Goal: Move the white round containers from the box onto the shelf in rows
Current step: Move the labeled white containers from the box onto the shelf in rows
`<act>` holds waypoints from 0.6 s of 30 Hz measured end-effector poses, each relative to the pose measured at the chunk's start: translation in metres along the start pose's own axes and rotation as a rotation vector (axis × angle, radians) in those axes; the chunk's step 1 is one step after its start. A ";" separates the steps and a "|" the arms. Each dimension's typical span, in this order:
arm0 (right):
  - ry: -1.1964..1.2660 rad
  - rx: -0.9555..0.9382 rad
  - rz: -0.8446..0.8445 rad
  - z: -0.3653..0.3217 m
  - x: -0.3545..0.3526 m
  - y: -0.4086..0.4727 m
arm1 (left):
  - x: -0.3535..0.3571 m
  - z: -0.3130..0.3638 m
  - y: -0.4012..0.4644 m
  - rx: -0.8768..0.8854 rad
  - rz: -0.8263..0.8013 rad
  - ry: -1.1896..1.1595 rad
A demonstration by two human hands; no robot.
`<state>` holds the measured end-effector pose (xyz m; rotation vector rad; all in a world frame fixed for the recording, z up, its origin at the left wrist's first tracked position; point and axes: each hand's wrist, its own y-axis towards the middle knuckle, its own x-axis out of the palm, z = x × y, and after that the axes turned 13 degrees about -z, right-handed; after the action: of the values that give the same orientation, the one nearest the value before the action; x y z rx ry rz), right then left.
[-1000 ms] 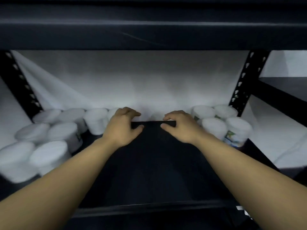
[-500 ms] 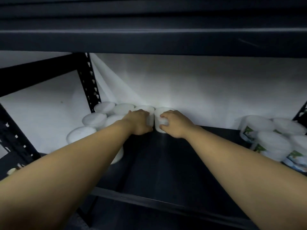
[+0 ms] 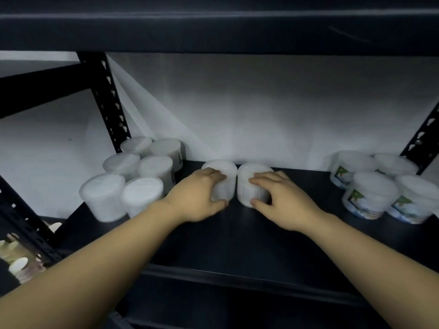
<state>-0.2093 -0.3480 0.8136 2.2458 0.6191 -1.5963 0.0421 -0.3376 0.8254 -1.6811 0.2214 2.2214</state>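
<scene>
Left hand (image 3: 198,198) and right hand (image 3: 282,200) each cup a probably light, rigid white container (image 3: 219,181) by its sides on the far shelf (image 3: 237,245).

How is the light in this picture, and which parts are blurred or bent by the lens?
Head view: dim overall, brightest on the white back wall; the dark shelf shows little detail. The containers at left look soft, the uprights lean outward from wide-angle distortion, and the forearms loom large near the frame's bottom.
</scene>
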 end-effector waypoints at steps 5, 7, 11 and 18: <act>0.019 -0.009 0.065 0.006 0.006 -0.048 | 0.019 0.023 -0.025 0.096 0.059 -0.046; 0.025 -0.012 0.091 0.005 0.011 -0.066 | 0.025 0.030 -0.034 0.125 0.076 -0.067; 0.063 -0.001 0.157 -0.001 0.021 -0.093 | 0.036 0.038 -0.052 0.170 0.122 -0.111; 0.077 -0.012 0.190 -0.008 0.024 -0.117 | 0.046 0.046 -0.063 0.205 0.199 -0.122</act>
<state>-0.2570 -0.2402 0.7927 2.2906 0.4188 -1.4174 0.0122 -0.2560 0.8001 -1.4650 0.5876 2.3413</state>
